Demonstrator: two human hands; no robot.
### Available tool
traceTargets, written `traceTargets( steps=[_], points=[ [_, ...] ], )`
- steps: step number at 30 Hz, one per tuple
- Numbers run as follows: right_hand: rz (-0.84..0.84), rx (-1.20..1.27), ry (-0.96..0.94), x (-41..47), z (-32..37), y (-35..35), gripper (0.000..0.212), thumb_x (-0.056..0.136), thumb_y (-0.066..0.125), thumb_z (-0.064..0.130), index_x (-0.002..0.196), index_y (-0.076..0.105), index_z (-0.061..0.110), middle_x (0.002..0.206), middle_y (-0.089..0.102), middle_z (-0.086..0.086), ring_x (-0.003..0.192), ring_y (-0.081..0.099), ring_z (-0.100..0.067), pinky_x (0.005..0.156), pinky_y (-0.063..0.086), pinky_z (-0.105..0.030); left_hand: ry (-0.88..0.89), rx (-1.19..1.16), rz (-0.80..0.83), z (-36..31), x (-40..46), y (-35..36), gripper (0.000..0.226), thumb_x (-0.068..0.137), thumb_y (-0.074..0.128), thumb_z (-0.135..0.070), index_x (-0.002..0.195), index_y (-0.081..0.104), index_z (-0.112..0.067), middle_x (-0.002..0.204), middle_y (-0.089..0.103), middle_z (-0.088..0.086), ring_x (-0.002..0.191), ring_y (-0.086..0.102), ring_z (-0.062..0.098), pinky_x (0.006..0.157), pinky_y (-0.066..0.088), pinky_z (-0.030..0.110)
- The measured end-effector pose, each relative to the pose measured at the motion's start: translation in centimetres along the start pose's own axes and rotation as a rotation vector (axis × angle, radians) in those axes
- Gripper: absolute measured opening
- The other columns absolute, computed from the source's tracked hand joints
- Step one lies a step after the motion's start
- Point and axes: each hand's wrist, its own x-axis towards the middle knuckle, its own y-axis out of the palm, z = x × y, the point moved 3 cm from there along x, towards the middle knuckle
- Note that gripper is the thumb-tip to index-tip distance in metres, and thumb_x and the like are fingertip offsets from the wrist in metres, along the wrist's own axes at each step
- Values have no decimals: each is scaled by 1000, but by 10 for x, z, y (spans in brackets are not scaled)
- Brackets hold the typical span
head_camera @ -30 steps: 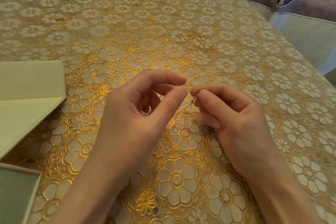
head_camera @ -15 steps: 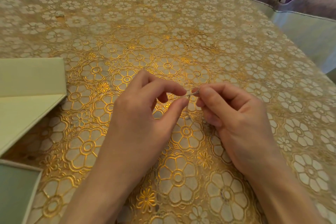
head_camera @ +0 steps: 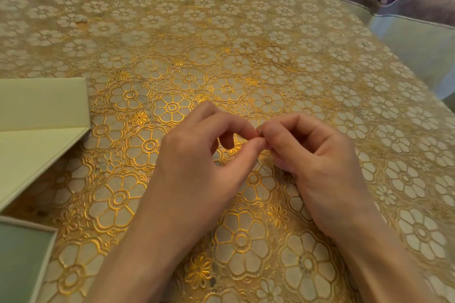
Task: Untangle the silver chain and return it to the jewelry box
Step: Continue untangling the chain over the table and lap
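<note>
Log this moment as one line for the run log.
phase: untangling | left hand + right hand: pinching silver chain above tablecloth | jewelry box: left edge, chain not returned

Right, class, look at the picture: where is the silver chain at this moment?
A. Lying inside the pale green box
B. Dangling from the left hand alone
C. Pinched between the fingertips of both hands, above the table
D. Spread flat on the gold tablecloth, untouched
C: the left hand and right hand meet fingertip to fingertip, with a small glint of the silver chain between them, above the tablecloth.
</note>
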Motion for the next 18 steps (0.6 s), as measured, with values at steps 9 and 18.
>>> traceTargets(
  steps=[9, 18],
  points=[
    [-8, -52, -1, 0, -1, 0, 9, 74, 60, 27, 69, 64, 21, 59, 60, 12, 56, 50, 5, 52, 39, -7, -64, -77, -12, 2, 1, -1, 6, 77, 64, -28, 71, 62, -30, 67, 47, -14, 58, 43, -2, 53, 30, 6],
    [20, -5, -5, 0, -1, -1, 7, 68, 72, 22, 69, 66, 20, 62, 65, 12, 56, 53, 4, 53, 40, -7, -66, -65, 23, 3, 2, -1, 7, 77, 61, -27, 71, 59, -30, 70, 50, -12, 59, 43, 3, 56, 31, 7]
  ],
)
